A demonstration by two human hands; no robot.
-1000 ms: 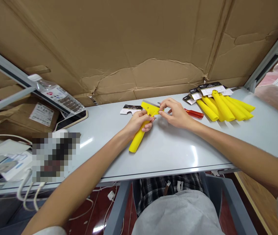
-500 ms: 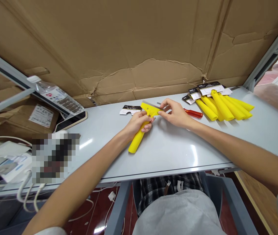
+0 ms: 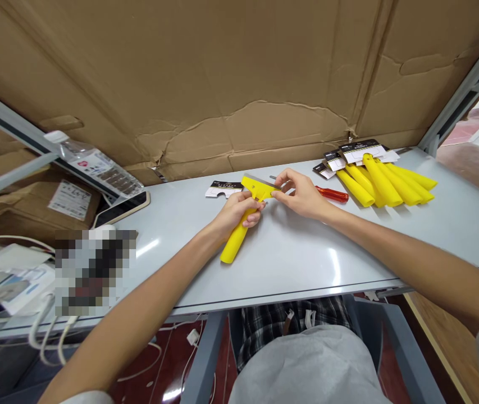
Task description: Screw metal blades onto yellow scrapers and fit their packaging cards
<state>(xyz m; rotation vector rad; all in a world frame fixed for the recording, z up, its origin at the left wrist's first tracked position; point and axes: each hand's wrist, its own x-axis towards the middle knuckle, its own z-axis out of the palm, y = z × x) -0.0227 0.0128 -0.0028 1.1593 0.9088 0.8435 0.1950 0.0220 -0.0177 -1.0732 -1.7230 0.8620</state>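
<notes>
A yellow scraper (image 3: 233,244) with a metal blade along its wide head is held above the table. My left hand (image 3: 241,211) is wrapped round its handle, just below the head. My right hand (image 3: 297,193) pinches the right end of the scraper's head with thumb and fingers; any small part between the fingertips is hidden. A small metal piece shows by the left fingers, too small to name. Behind the right hand lies a screwdriver with a red handle (image 3: 332,194), its shaft partly covered. A black-and-white card (image 3: 223,189) lies behind the left hand.
At the back right lie several yellow handles (image 3: 384,182) with black-and-white cards (image 3: 361,150). On the left are a phone (image 3: 122,209), a clear plastic bottle (image 3: 96,164), white cables (image 3: 45,325) and a blurred patch. Cardboard (image 3: 239,84) walls the back of the table (image 3: 290,252).
Almost nothing differs. Both hands keep their hold on the scraper, and the view has shifted very slightly.
</notes>
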